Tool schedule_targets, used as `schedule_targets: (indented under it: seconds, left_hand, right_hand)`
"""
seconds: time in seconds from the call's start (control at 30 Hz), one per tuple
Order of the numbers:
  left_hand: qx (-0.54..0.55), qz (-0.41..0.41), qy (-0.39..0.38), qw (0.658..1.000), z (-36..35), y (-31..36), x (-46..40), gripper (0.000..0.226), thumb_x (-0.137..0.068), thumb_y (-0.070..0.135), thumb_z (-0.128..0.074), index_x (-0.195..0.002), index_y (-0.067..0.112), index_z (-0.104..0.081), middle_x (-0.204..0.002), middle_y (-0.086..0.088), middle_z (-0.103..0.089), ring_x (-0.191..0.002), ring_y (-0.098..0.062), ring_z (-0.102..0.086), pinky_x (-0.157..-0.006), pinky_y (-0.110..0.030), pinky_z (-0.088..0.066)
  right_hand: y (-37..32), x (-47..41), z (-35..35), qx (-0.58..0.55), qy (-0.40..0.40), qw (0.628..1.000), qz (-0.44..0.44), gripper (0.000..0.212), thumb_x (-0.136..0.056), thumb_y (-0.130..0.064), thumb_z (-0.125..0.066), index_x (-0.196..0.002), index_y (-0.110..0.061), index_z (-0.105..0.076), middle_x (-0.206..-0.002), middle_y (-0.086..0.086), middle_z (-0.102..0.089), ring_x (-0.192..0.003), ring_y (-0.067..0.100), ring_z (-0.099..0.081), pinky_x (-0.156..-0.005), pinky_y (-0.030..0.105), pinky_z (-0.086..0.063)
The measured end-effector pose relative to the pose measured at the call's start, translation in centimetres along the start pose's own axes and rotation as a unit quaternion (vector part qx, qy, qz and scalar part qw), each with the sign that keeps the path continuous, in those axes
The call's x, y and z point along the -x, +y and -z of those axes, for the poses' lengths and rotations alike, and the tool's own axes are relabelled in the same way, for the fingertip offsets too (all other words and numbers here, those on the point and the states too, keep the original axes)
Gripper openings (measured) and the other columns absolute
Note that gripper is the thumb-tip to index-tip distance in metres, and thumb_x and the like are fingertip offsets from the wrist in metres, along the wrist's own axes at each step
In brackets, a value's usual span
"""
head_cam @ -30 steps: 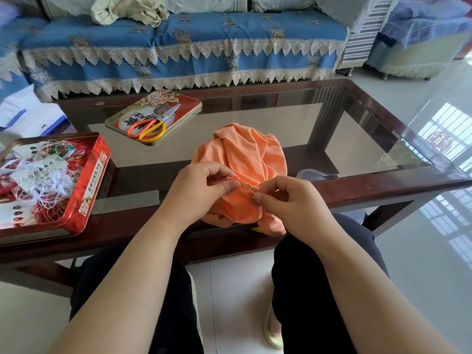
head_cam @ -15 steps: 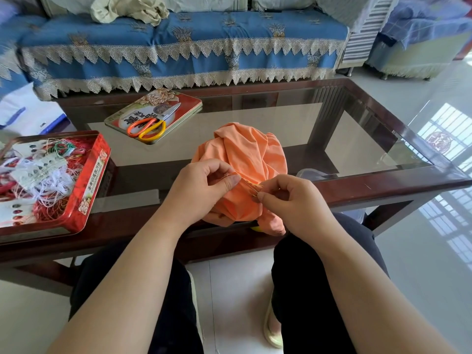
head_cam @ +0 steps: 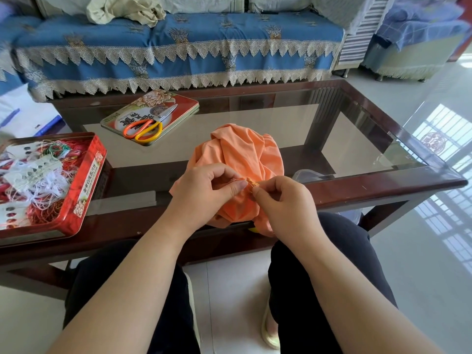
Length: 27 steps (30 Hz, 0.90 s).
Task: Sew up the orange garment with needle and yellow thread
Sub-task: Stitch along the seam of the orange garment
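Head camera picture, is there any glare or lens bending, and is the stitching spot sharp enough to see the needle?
Head view: bright window reflections glare on the floor; wide-angle bending curves the glass table edges; the left hand and right hand on the orange garment are sharp, but the needle is too small to make out.

Counted: 1 orange garment at counter centre. 2 hands seen on it: left hand, right hand. 1 pair of scissors at 11 o'clock, laid on 1 tin lid. 1 red tin of threads at 9 o'clock.
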<state>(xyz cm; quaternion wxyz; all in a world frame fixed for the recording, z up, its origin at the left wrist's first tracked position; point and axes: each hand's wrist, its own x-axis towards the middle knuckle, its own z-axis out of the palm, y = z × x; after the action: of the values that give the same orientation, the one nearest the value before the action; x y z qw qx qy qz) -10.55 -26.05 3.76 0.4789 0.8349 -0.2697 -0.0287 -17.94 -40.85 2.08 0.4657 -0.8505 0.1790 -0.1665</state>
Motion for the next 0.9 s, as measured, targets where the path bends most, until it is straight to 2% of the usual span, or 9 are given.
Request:
schedule_targets:
  seconds: [0.07,0.13,0.2,0.27,0.33,0.47,0.57,0.77,0.9]
  left_hand:
    - [0.024,-0.004,-0.012,1.0,-0.4,0.3,0.2,0.006,-0.083,0.038,-0.069,-0.087,0.034,-0.071,-0.082,0.023,-0.066,-0.088,0.011,-0.058,-0.07,-0.004,-0.047]
    - [0.03,-0.008,-0.003,1.0,-0.7,0.2,0.3,0.006,-0.086,0.036,-0.068,-0.09,0.033,-0.07,-0.079,0.023,-0.066,-0.087,0.006,-0.059,-0.069,-0.011,-0.052]
    - [0.02,-0.009,0.009,1.0,-0.8,0.0,0.3,0.007,-0.088,0.035,-0.066,-0.094,0.034,-0.069,-0.079,0.027,-0.063,-0.086,0.001,-0.058,-0.066,-0.018,-0.056]
    - [-0.005,-0.042,0.017,0.999,-0.9,0.0,0.3,0.009,-0.09,0.03,-0.065,-0.098,0.032,-0.069,-0.08,0.028,-0.062,-0.087,-0.001,-0.058,-0.068,-0.018,-0.055]
    - [-0.022,-0.083,0.024,0.996,-1.0,0.0,0.3,0.012,-0.091,0.022,-0.064,-0.099,0.03,-0.07,-0.09,0.025,-0.063,-0.089,-0.001,-0.059,-0.072,-0.014,-0.051]
    - [-0.031,-0.083,0.048,0.995,-1.0,-0.5,0.1,0.01,-0.092,0.021,-0.065,-0.098,0.023,-0.073,-0.091,0.015,-0.066,-0.089,-0.002,-0.059,-0.072,-0.014,-0.05]
    - [-0.043,-0.088,0.054,0.994,-1.0,-0.6,0.0,0.011,-0.091,0.022,-0.065,-0.099,0.022,-0.073,-0.091,0.016,-0.066,-0.09,-0.001,-0.057,-0.072,-0.015,-0.05]
    - [-0.021,-0.103,0.008,0.994,-0.8,-0.3,0.0,0.016,-0.092,0.013,-0.063,-0.1,0.023,-0.073,-0.094,0.019,-0.065,-0.09,0.005,-0.058,-0.074,-0.008,-0.045]
    - [0.021,-0.057,0.022,0.998,-0.8,0.0,0.0,0.01,-0.093,0.024,-0.064,-0.095,0.02,-0.073,-0.086,0.015,-0.067,-0.085,-0.006,-0.058,-0.069,-0.02,-0.052]
  right_hand:
    - [-0.2,0.2,-0.4,0.001,0.012,1.0,-0.007,0.013,-0.09,-0.032,-0.063,-0.081,-0.023,-0.064,-0.079,-0.013,-0.065,-0.073,0.006,-0.061,-0.067,0.022,-0.054]
    - [-0.4,0.2,-0.7,-0.038,0.019,0.999,-0.013,0.017,-0.091,-0.033,-0.061,-0.082,-0.02,-0.065,-0.09,-0.014,-0.068,-0.081,0.005,-0.063,-0.074,0.027,-0.056]
    - [-0.5,0.1,-0.7,-0.057,0.018,0.998,-0.009,0.021,-0.091,-0.036,-0.061,-0.08,-0.018,-0.066,-0.096,-0.015,-0.068,-0.084,0.005,-0.063,-0.075,0.027,-0.056]
    - [-0.4,0.0,-0.8,-0.06,0.009,0.998,-0.001,0.024,-0.091,-0.037,-0.062,-0.076,-0.017,-0.066,-0.096,-0.014,-0.068,-0.083,0.005,-0.063,-0.072,0.026,-0.054]
    - [-0.3,0.0,-0.9,-0.072,0.001,0.997,0.008,0.028,-0.09,-0.036,-0.062,-0.072,-0.015,-0.065,-0.097,-0.012,-0.067,-0.085,0.004,-0.062,-0.072,0.023,-0.049]
    - [-0.7,0.2,-0.7,-0.089,-0.062,0.994,0.013,0.031,-0.091,-0.034,-0.061,-0.072,-0.01,-0.067,-0.111,-0.02,-0.055,-0.101,-0.008,-0.051,-0.071,0.002,-0.039]
    - [-0.7,0.2,-0.6,-0.107,-0.09,0.99,0.017,0.028,-0.092,-0.032,-0.061,-0.079,-0.008,-0.069,-0.113,-0.022,-0.052,-0.099,-0.017,-0.048,-0.072,-0.001,-0.038]
    - [-0.4,-0.6,-0.9,-0.118,-0.027,0.992,0.026,0.029,-0.093,-0.025,-0.06,-0.073,-0.005,-0.067,-0.104,-0.008,-0.061,-0.093,0.003,-0.057,-0.069,0.006,-0.041]
    - [-0.4,-0.8,-1.0,-0.105,-0.027,0.993,0.042,0.028,-0.091,-0.031,-0.062,-0.078,-0.007,-0.067,-0.101,-0.009,-0.06,-0.088,0.005,-0.058,-0.069,0.01,-0.045]
